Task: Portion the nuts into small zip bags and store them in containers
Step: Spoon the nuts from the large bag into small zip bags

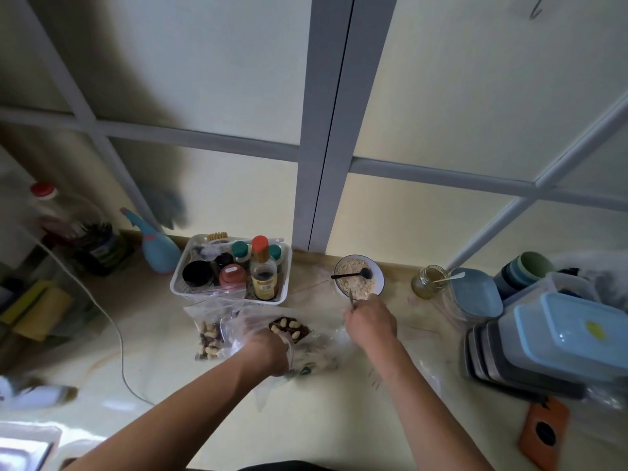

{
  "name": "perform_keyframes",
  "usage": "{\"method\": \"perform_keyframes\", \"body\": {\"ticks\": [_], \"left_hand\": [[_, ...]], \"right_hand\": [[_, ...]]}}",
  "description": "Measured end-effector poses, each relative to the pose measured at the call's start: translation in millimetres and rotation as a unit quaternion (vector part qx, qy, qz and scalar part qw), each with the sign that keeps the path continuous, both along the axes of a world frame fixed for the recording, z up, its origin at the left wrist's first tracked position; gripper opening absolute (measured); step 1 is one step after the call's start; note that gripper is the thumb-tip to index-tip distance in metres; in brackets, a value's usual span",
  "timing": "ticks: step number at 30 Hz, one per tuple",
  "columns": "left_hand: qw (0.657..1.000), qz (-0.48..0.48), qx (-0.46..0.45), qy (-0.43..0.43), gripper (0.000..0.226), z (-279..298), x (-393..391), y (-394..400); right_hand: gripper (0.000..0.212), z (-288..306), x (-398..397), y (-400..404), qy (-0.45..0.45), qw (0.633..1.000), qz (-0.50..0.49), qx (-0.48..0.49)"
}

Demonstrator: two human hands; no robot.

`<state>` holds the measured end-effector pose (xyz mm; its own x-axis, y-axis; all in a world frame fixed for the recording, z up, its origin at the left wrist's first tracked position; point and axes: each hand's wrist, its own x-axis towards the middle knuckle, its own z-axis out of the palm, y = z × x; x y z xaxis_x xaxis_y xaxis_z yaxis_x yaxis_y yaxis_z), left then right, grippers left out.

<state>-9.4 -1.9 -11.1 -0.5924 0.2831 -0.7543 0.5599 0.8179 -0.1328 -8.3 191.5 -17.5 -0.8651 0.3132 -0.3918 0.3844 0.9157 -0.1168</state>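
- The left hand (268, 348) gripped the mouth of an open zip bag (289, 329) holding mixed nuts, near the middle of the counter (170, 396).
- The right hand (370, 322) was curled round a thin utensil handle (351, 299) — its far end lay in the bowl (359, 276) of pale crumbs by the counter's back edge.
- The bag lay just left of the right hand, well within reach — its mouth appeared to face up and toward the bowl, though blur hid the exact axis.
- A second filled bag (209, 338) lay to its left.
- Stacked containers (557, 341) waited at the right edge.
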Motion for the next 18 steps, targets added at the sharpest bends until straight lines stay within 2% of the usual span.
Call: {"method": "perform_keyframes", "body": {"ticks": [3,5,7,10,13,15,18], "left_hand": [[1.000,-0.013,-0.027,0.007,0.048,-2.3,3.4,-5.4],[0.999,-0.021,-0.038,0.004,0.046,-0.3,4.2,-6.5],[0.997,-0.033,-0.065,0.008,0.044,3.0,4.5,-5.4],[0.995,-0.051,-0.090,0.015,0.046,6.0,4.2,-3.8],[0.996,-0.049,-0.069,0.004,0.046,8.3,4.5,-5.1],[0.997,-0.036,-0.065,-0.004,0.047,7.7,5.4,-6.9],[0.997,0.003,-0.075,0.000,0.054,1.9,5.0,-10.9]], "right_hand": [[0.032,7.5,7.5,-15.2,0.071,0.995,0.065,-0.006],[0.029,12.2,13.4,-27.4,0.118,0.981,0.144,-0.062],[0.028,16.0,18.0,-41.0,0.121,0.965,0.183,-0.140],[0.032,8.4,20.8,-55.8,0.086,0.953,0.144,-0.253],[0.027,-8.4,24.5,-63.7,0.092,0.940,0.097,-0.314],[0.026,-18.9,28.8,-66.1,0.109,0.938,0.075,-0.320],[0.026,-44.4,31.8,-58.1,0.156,0.963,0.058,-0.211]]}}
